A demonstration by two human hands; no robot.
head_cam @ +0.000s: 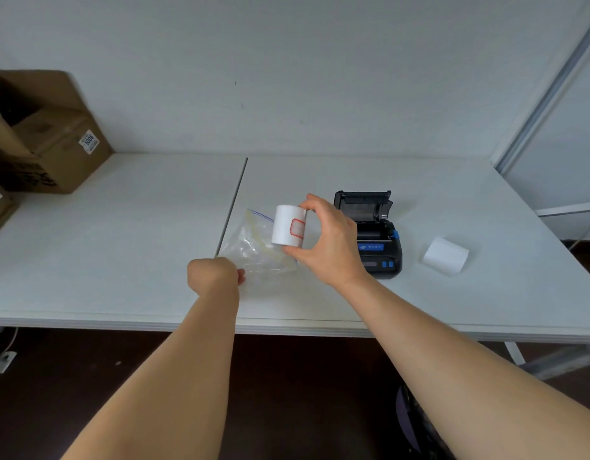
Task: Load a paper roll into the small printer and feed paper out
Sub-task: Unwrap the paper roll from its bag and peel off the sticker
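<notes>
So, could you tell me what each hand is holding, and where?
Right hand pinches the paper roll by its two ends; left hand grips the plastic bag corner.

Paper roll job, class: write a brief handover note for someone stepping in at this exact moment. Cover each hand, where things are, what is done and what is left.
Right hand: holds the paper roll in the air, thumb under one end, fingers on the other, just left of the printer.
Left hand: grips a corner of the clear plastic bag on the table.
Done: roll is out of the bag; printer lid stands open.
Left: let go of the bag, drop the roll in, close the lid, feed paper out.
A second white roll lies right of the printer.
</notes>
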